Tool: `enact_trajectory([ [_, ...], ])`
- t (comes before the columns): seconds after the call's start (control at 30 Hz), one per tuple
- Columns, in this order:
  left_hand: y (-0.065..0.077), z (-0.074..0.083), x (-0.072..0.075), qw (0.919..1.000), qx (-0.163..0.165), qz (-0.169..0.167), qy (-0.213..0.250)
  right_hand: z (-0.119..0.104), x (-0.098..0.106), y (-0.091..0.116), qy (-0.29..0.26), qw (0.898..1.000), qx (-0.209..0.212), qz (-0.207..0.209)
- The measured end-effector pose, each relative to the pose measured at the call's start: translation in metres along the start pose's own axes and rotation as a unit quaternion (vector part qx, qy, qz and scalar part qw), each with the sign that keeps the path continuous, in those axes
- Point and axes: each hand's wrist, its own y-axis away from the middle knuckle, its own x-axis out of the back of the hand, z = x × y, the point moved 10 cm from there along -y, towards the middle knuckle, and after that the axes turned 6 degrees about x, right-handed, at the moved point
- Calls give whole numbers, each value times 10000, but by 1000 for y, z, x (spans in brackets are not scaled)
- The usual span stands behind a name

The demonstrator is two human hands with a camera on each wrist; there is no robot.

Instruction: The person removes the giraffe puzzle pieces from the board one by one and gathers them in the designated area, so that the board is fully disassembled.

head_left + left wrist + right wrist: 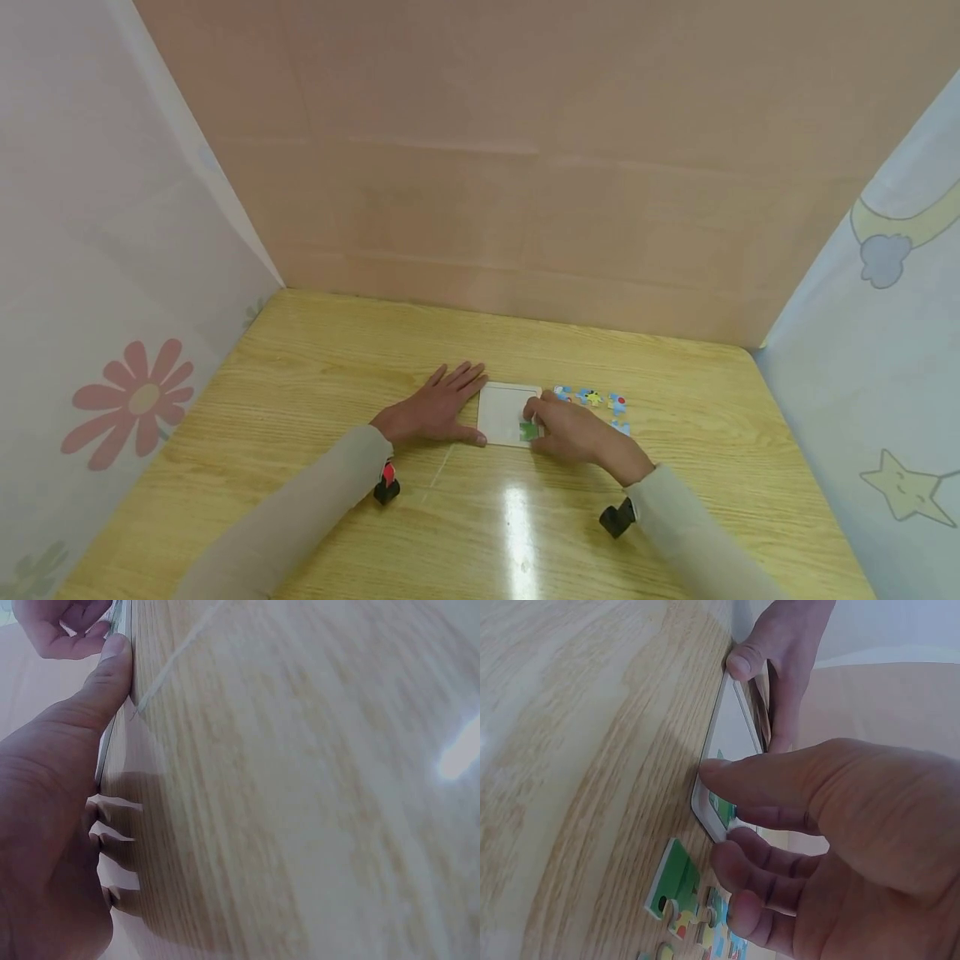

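Note:
A shallow white puzzle tray (504, 410) with a pale rim lies flat on the wooden table. My left hand (438, 411) rests at its left side, fingers spread and straight, the thumb touching the lower left corner. At the tray's lower right corner my right hand (572, 427) pinches a green puzzle piece (528, 432) between thumb and bent fingers, the piece lying inside the rim. In the right wrist view the right thumb (757, 780) crosses over that green piece (721, 808) and hides part of it. The other right fingers curl beside the rim.
Several loose puzzle pieces (591, 397) in blue, yellow and red lie right of the tray, partly behind the right hand. A green piece (676, 877) lies near the right fingers. A tan backdrop (480, 208) stands behind the table (337, 350), with patterned cloth at both sides.

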Motion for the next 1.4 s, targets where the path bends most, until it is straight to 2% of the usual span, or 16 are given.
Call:
enact_trajectory([
  [0.3,-1,-2,-3,9999,29,-25,-102,1,1,-3,28,9999,-160,37],
  [0.53,-1,-5,-5,10000,13,-69,-56,-3,3,-3,140,9994,251,202],
  [0.73,0,-2,-3,10000,4,-43,-14,-4,7,-1,-82,9993,180,325],
  [1.0,0,-4,-4,10000,-10,-53,-38,-6,11,-2,-300,9973,421,513],
  [1.4,1,-1,0,9999,-95,41,-10,0,15,1,-785,9945,428,550],
])
